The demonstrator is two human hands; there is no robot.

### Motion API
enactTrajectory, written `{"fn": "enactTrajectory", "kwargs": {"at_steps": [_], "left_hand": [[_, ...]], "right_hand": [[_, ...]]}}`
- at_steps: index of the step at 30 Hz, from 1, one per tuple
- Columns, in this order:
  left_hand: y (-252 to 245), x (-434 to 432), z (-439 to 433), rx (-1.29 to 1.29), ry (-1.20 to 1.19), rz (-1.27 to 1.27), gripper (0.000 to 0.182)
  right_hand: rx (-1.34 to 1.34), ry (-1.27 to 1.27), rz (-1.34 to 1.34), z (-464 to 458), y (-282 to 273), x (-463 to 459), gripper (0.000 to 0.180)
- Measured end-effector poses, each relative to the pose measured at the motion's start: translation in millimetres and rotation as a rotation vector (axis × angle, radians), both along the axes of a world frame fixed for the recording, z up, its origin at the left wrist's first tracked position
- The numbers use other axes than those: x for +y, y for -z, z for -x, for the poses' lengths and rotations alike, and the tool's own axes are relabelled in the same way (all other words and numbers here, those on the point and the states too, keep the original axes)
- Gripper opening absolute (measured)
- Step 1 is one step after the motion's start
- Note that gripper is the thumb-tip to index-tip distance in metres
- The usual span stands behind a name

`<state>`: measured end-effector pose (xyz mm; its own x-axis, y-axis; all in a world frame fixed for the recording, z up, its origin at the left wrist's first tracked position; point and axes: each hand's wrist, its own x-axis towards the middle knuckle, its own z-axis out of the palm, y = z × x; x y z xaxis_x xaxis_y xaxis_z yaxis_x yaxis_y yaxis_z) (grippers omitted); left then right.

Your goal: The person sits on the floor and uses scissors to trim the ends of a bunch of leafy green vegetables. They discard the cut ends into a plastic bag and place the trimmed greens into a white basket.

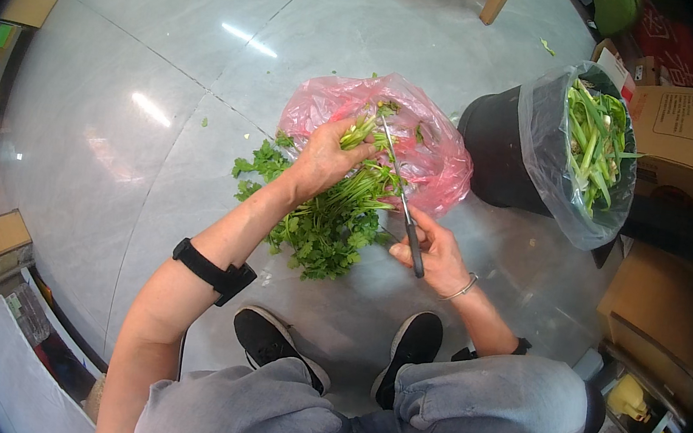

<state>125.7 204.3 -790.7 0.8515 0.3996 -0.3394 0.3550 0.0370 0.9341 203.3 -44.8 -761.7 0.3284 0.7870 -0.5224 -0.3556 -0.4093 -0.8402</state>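
My left hand holds a small bunch of pale green stems, their ends pointing away from me. In my right hand is the black handle of a long, narrow-bladed knife. Its blade runs up beside the held stems; whether it touches them I cannot tell. A heap of leafy green herbs, which look like coriander, lies on the floor below my left hand. Beyond it spreads a crumpled pink plastic bag, with a few bits of greenery on it. My left hand and forearm hide part of the heap.
At the right stands a black bin with a clear liner, filled with green leaf trimmings. Cardboard boxes are behind it. Wooden furniture legs stand at the top. My black shoes rest on the grey floor.
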Motion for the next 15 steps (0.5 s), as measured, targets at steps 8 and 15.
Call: {"fn": "enactTrajectory", "kwargs": {"at_steps": [8, 15], "left_hand": [[0, 6, -7, 0.070, -0.088, 0.006, 0.040], [-6, 1, -28, 0.333, 0.142, -0.404, 0.039]], "right_hand": [[0.072, 0.134, 0.045, -1, 8, -4, 0.080], [0.149, 0.203, 0.032, 12, 26, -7, 0.081]]}}
